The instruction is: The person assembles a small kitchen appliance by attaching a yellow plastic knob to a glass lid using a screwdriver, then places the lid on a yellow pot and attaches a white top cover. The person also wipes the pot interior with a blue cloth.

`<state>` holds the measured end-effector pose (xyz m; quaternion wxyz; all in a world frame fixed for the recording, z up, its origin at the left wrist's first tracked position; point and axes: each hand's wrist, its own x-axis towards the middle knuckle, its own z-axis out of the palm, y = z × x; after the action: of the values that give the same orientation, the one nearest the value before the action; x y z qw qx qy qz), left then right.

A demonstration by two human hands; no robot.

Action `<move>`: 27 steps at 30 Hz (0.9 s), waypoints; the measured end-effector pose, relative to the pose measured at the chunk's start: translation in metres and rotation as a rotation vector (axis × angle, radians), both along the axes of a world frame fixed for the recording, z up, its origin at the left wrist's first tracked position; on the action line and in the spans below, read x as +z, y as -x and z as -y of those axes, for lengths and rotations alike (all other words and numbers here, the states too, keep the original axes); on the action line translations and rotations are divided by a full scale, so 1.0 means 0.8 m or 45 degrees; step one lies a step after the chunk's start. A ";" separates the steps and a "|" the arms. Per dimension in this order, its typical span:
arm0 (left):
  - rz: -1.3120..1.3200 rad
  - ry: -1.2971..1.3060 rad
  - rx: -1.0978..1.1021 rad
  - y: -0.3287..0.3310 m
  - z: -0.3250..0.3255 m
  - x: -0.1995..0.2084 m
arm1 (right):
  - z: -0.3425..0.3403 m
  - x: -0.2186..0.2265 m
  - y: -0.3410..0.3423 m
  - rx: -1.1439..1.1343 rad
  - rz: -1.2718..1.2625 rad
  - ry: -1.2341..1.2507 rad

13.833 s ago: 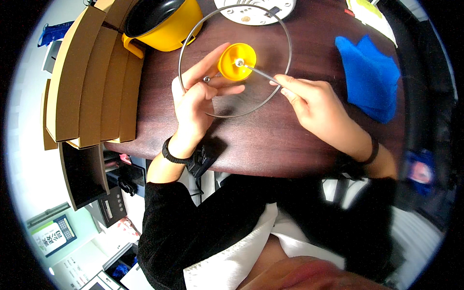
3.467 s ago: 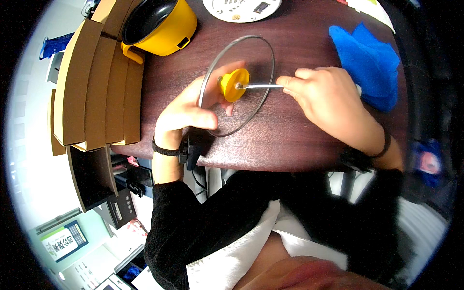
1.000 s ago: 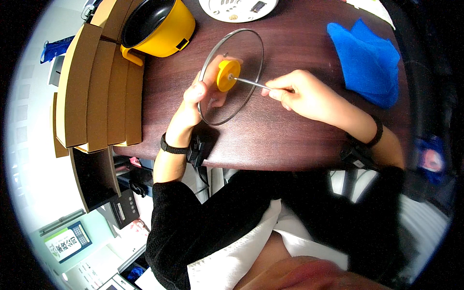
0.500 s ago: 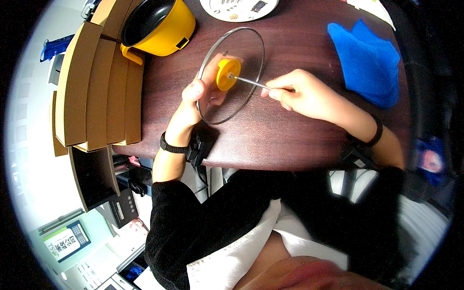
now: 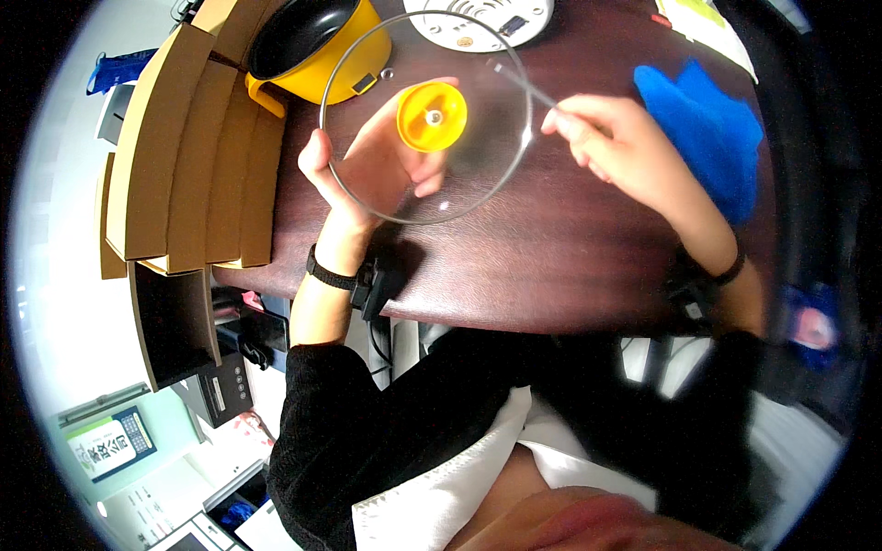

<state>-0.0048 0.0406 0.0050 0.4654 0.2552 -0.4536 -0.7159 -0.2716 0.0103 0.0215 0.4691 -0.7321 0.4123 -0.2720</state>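
A round clear glass lid (image 5: 491, 151) with a metal rim is in my left hand (image 5: 372, 170). The thumb presses the rim's left side, and the fingers pass behind the glass around the yellow knob (image 5: 419, 135). A pale screw or hole shows at the knob's centre. My right hand (image 5: 614, 142) grips a thin metal screwdriver (image 5: 540, 93), blurred by motion. Its shaft points up and left, crossing the lid's right rim in the picture, with the tip away from the knob. I cannot tell whether it touches the glass.
At the upper left stands a yellow pot (image 5: 317, 69) beside stacked cardboard boxes (image 5: 188, 156). A small metal ring (image 5: 387, 73) lies near the pot. A white round base (image 5: 478, 28) is at the back, and a blue cloth (image 5: 707, 138) on the right of the dark table (image 5: 514, 266).
The screwdriver has left the knob's centre and swung up and right. My left hand has turned the lid so its face shows more fully.
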 end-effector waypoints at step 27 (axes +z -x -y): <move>-0.354 -0.113 0.130 0.013 0.015 -0.022 | 0.052 -0.086 0.010 -0.321 0.661 -0.869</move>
<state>-0.0155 0.0290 -0.0129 0.5480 0.1968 -0.3392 -0.7389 -0.2797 -0.0312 -0.0476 0.7349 -0.3869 0.4329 -0.3503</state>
